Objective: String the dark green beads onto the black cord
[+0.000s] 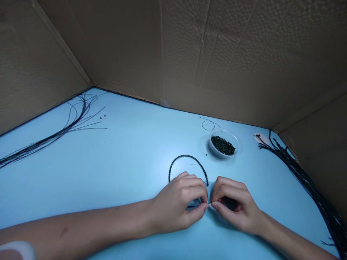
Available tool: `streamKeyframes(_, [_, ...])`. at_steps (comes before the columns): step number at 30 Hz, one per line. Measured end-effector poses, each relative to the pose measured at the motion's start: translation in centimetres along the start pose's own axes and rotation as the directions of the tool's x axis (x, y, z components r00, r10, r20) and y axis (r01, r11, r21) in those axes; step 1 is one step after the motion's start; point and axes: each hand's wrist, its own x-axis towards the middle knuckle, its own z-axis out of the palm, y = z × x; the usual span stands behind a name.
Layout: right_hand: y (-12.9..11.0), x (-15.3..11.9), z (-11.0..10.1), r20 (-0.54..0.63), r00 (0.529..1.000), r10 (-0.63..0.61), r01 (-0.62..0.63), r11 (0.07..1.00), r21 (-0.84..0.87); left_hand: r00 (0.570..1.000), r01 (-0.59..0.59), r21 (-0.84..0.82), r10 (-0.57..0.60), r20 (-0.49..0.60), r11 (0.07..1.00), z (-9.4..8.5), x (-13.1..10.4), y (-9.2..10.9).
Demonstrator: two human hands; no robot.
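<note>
From the head camera, both hands rest low on the light blue tabletop [130, 159], fingertips meeting. The left hand [177, 204] and the right hand [234, 207] each pinch the thin cord of a beaded strand [187, 157], whose dark beaded part arches up over the left hand's knuckles. Just beyond the right hand stands a small clear tub of dark beads [224, 144]. Loose black cords [54, 135] lie far left, and a thicker bundle of black strands [306, 180] runs along the right edge, with cardboard walls [217, 54] behind.
</note>
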Motion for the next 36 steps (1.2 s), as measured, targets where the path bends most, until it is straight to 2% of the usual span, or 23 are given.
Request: streamKeyframes(36, [-0.02, -0.04, 0.03, 0.005, 1.0, 0.0, 0.0, 1.0, 0.006, 1.0, -0.005, -0.004, 0.005, -0.007, 1.0, 0.11, -0.02, -0.1])
